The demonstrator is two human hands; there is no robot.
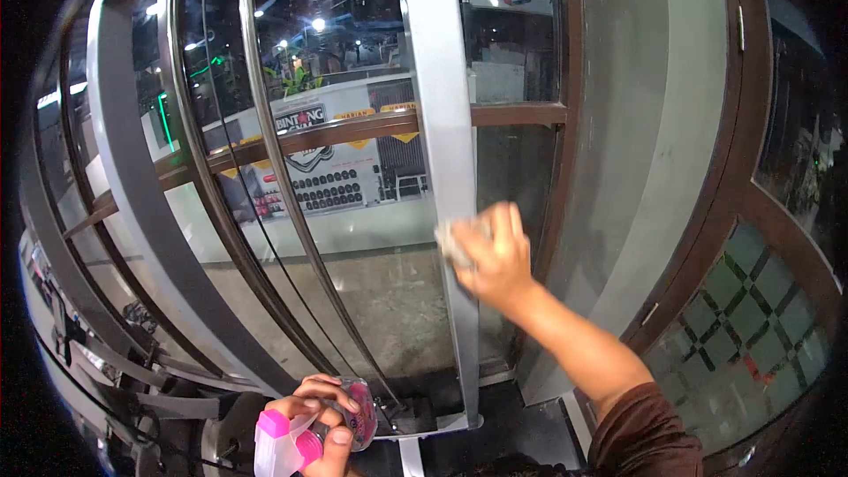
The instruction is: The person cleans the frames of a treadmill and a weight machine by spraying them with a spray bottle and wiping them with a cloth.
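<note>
My right hand (pixel 499 252) is closed on a greyish-white cloth (pixel 455 243). The cloth is pressed against a white upright post (pixel 448 141) of a gym machine, about halfway down it. Low in the view, my left hand (pixel 322 415) wraps round a clear spray bottle (pixel 360 415) with a pink and white spray head (pixel 283 442). The bottle is tilted, and its lower part shows pink print. Some of its body is hidden by my fingers.
Chrome guide rods (pixel 269 124) and a black cable (pixel 256 212) run beside the post. Behind them stand brown-framed windows (pixel 521 115). A grey wall column (pixel 636 168) and a door with a patterned pane (pixel 751 300) are at the right. Dark gym equipment (pixel 168 389) stands lower left.
</note>
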